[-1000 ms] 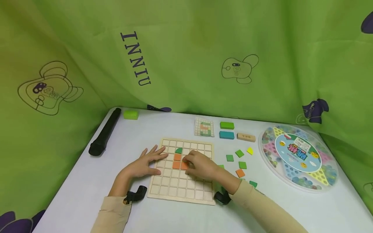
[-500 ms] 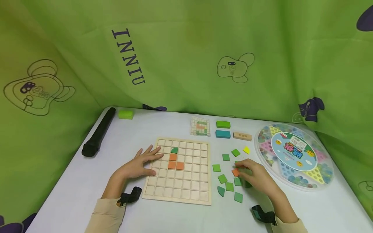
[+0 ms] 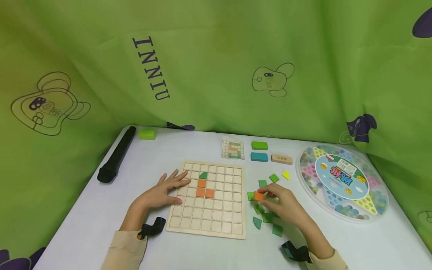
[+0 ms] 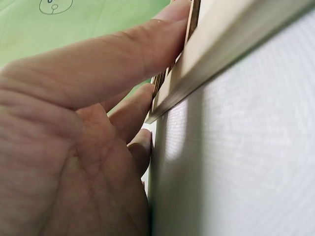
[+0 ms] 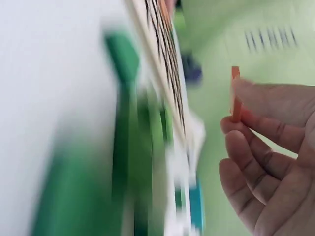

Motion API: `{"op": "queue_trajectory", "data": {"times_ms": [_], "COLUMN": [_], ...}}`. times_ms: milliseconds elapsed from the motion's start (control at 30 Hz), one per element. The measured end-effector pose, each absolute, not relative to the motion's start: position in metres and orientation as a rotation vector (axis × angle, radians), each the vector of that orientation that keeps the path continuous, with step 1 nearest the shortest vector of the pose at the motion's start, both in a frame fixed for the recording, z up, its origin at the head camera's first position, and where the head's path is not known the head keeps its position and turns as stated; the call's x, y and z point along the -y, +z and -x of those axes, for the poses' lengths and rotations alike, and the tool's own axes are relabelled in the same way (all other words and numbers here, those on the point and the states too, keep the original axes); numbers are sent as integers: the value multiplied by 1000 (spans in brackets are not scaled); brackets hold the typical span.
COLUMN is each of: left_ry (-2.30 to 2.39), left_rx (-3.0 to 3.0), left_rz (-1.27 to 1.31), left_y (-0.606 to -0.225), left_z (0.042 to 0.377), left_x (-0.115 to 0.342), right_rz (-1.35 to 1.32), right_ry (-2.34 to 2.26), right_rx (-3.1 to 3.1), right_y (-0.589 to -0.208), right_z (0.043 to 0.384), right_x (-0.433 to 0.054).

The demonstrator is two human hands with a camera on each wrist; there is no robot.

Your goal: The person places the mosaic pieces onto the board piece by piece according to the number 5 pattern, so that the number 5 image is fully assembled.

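Observation:
An orange square tile [image 3: 258,196] is pinched between the thumb and fingers of my right hand [image 3: 285,204], raised over the loose green tiles right of the board. In the right wrist view that orange tile [image 5: 236,93] appears edge-on. My left hand [image 3: 156,193] rests with spread fingers on the left edge of the wooden grid board [image 3: 216,215]; the left wrist view has its thumb [image 4: 123,59] against the board's rim. On the board sit a green quarter-round tile [image 3: 203,175] and, below it, three orange square tiles [image 3: 200,192].
A grid pattern card [image 3: 233,148] lies behind the board, beside green, teal [image 3: 259,157] and wooden blocks. A round marble game box [image 3: 341,182] stands at the right. A black microphone [image 3: 116,155] and a lime block [image 3: 147,134] lie at the far left.
My right hand has left the board, gone to the loose tiles at the right, and picked up an orange square tile, now moving left. The left hand stays on the board.

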State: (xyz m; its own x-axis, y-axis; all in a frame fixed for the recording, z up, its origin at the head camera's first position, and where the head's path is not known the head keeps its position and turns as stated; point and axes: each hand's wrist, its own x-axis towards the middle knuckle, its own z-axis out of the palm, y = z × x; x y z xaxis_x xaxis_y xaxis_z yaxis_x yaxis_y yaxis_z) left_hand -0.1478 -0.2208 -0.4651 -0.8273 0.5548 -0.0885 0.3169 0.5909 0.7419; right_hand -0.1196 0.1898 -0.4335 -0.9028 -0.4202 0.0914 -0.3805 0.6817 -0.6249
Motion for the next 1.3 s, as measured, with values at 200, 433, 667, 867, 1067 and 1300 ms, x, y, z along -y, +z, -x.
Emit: {"op": "queue_trajectory", "data": {"times_ms": [200,433,667,867,1067,1300], "left_ry": [1076,1066,1062,1080,1076,1070], "left_rx": [-2520,-2491,-2508,-2498,-2508,-2507], "left_rz": [-709,-702,-703,-704,-685,-689], "left_y": [-464,-466,-464,-465,-464,-461], "left_z": [149,148,151,151,151,148], "left_x": [222,218,220,221,221,220], "right_rz": [916,948,956,964,883,747], "right_ry": [-1024,-757,-669,-708,-755,-892], "right_rx": [-2656,-2720,-2788,-2766,-2729,-2768], "right_y": [-431,-446,-444,-442,-441,-433], "right_z": [133,148,151,152,154,160], "right_x": [-123,-86,-75,-75,-75,-122]}}
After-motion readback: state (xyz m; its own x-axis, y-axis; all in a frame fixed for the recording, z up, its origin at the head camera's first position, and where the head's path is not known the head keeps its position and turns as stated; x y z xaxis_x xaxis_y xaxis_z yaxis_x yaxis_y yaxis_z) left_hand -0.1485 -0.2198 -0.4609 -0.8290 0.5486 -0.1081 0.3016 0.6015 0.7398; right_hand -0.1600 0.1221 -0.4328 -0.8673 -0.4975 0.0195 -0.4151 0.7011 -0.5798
